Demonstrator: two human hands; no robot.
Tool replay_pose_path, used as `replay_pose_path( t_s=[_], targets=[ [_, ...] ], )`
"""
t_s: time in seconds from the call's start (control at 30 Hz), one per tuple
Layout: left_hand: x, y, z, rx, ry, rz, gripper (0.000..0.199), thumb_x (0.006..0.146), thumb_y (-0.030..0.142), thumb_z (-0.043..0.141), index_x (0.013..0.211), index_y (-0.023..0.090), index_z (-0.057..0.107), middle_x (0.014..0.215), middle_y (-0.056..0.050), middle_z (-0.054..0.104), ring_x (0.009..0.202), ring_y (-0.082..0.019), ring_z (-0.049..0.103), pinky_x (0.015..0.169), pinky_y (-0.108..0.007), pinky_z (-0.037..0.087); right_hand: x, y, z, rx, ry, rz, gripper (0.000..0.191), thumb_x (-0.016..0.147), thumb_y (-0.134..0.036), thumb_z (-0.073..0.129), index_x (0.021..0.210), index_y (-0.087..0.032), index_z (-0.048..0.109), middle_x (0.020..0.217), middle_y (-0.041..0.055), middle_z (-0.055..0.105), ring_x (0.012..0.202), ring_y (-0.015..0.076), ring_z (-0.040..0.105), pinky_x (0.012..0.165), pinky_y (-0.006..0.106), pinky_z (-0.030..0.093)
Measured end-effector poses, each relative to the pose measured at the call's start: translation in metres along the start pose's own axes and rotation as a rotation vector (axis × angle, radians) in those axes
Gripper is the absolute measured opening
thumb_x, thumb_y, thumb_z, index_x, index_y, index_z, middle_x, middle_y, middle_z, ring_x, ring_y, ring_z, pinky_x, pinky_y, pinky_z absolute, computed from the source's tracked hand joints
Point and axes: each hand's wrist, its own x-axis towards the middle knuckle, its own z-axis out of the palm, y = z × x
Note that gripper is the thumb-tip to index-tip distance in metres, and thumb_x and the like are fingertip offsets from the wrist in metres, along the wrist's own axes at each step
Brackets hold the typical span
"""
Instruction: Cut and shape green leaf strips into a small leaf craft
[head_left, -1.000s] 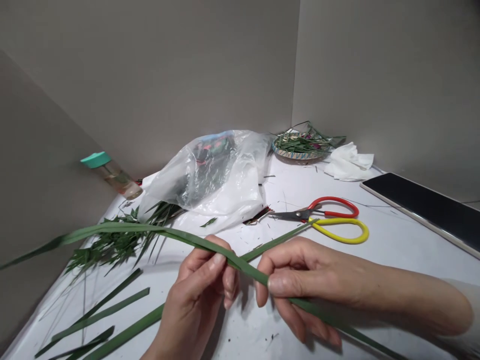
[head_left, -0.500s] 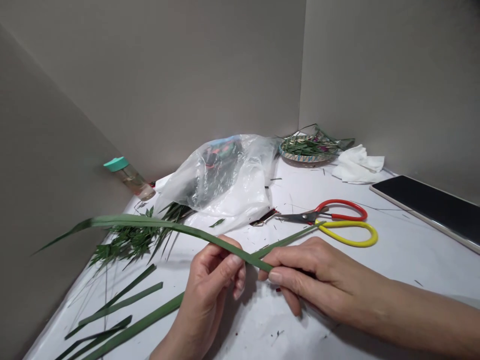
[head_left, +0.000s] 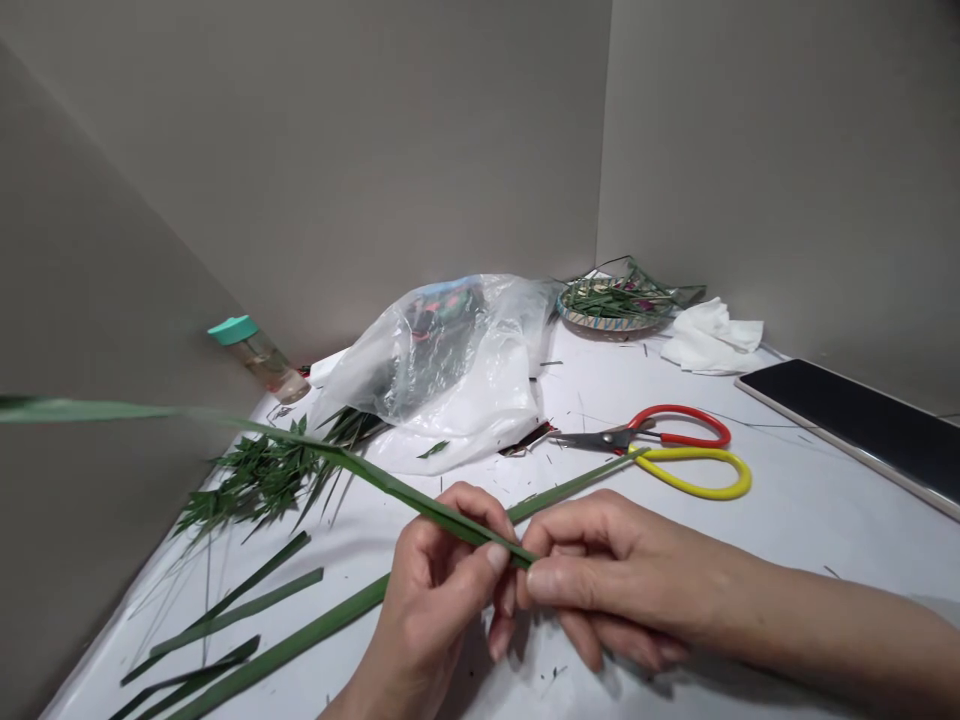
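1. Lower now, the long green leaf blade (head_left: 360,465) runs up-left from the grip, past the view's left edge.
2. Left hand (head_left: 431,610) and right hand (head_left: 611,580) both pinch it closed between thumb and fingers (left nearer its free length).
3. Beyond lie red-and-yellow-handled scissors (head_left: 622,438).

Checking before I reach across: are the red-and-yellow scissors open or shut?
Shut: the scissors show their blades lying together in one narrow point, with no gap between them.
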Motion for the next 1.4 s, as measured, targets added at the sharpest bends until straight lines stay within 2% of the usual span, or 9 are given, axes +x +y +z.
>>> replay_pose_path(
  t_s=[0.13,0.23,0.33,0.47,0.77,0.97,1.13,1.3,1.4],
  targets=[
    [0.001,-0.004,-0.001,0.09,0.006,-0.006,0.018,0.09,0.033,0.072,0.086,0.019,0.062,0.052,0.004,0.062,0.039,-0.006,0.053,0.044,-0.016,0.04,0.0,-0.005,0.002,-0.259,0.165,-0.072,0.022,0.094,-0.033,0.058,0.08,-0.017,0.061,0.06,-0.0044,0.059,0.038,0.0045,0.046,0.036,0.013,0.035],
    [0.002,-0.003,0.0,0.098,0.003,-0.02,0.02,0.089,0.034,0.073,0.086,0.018,0.06,0.054,0.004,0.064,0.041,-0.007,0.056,0.046,-0.017,0.042,-0.004,-0.008,0.003,-0.475,0.218,-0.174,0.027,0.098,-0.028,0.051,0.078,-0.016,0.065,0.062,-0.0021,0.062,0.044,0.0062,0.049,0.043,0.016,0.04],
    [0.001,0.0,0.001,0.106,0.032,-0.021,0.02,0.088,0.032,0.074,0.084,0.017,0.061,0.057,0.003,0.065,0.044,-0.007,0.057,0.048,-0.018,0.042,-0.008,-0.009,0.003,-0.659,0.234,-0.273,0.035,0.103,-0.024,0.043,0.077,-0.017,0.064,0.068,-0.0006,0.064,0.056,0.0097,0.056,0.058,0.02,0.046],
    [0.001,0.002,0.003,0.084,0.108,-0.015,0.021,0.086,0.032,0.074,0.079,0.015,0.066,0.053,0.001,0.065,0.042,-0.007,0.053,0.047,-0.019,0.04,-0.015,-0.008,0.005,-0.867,0.266,-0.321,0.03,0.107,-0.027,0.04,0.088,-0.022,0.063,0.084,-0.0004,0.067,0.079,0.0147,0.062,0.079,0.027,0.047],
    [0.009,0.018,-0.005,0.079,0.266,0.087,0.02,0.082,0.03,0.075,0.071,0.015,0.066,0.047,0.001,0.061,0.038,-0.007,0.049,0.041,-0.018,0.036,-0.018,-0.002,-0.002,-1.062,0.345,-0.374,0.018,0.101,-0.016,0.046,0.086,-0.023,0.055,0.076,-0.0014,0.061,0.068,0.0145,0.059,0.064,0.024,0.043],
    [0.019,0.04,-0.021,0.06,0.402,0.231,0.021,0.068,0.027,0.086,0.073,0.013,0.071,0.048,0.004,0.057,0.041,-0.007,0.05,0.038,-0.015,0.037,-0.011,0.0,-0.013,-1.006,0.292,-0.421,0.033,0.109,-0.035,0.035,0.081,-0.023,0.046,0.073,-0.0033,0.057,0.062,0.0116,0.05,0.061,0.024,0.037],
    [0.023,0.052,-0.036,0.032,0.484,0.334,0.024,0.061,0.022,0.09,0.072,0.009,0.071,0.048,0.006,0.053,0.04,-0.006,0.049,0.036,-0.014,0.037,-0.011,-0.003,-0.017,-1.046,0.307,-0.466,0.032,0.108,-0.034,0.037,0.08,-0.023,0.045,0.071,-0.0038,0.052,0.06,0.0115,0.045,0.06,0.024,0.034],
    [0.023,0.062,-0.056,-0.036,0.532,0.41,0.028,0.077,0.012,0.079,0.061,0.013,0.056,0.055,0.008,0.054,0.041,-0.004,0.047,0.038,-0.014,0.037,-0.007,-0.002,-0.021,-1.085,0.334,-0.461,0.033,0.108,-0.032,0.037,0.076,-0.023,0.041,0.068,-0.0045,0.048,0.059,0.0117,0.042,0.06,0.025,0.033],
    [0.022,0.067,-0.072,-0.078,0.562,0.443,0.022,0.092,0.015,0.068,0.072,0.015,0.058,0.059,0.009,0.052,0.043,-0.004,0.045,0.038,-0.016,0.038,-0.006,-0.001,-0.023,-1.093,0.324,-0.459,0.033,0.108,-0.03,0.036,0.075,-0.023,0.04,0.068,-0.0046,0.048,0.058,0.0113,0.042,0.06,0.025,0.032]
  ],
)
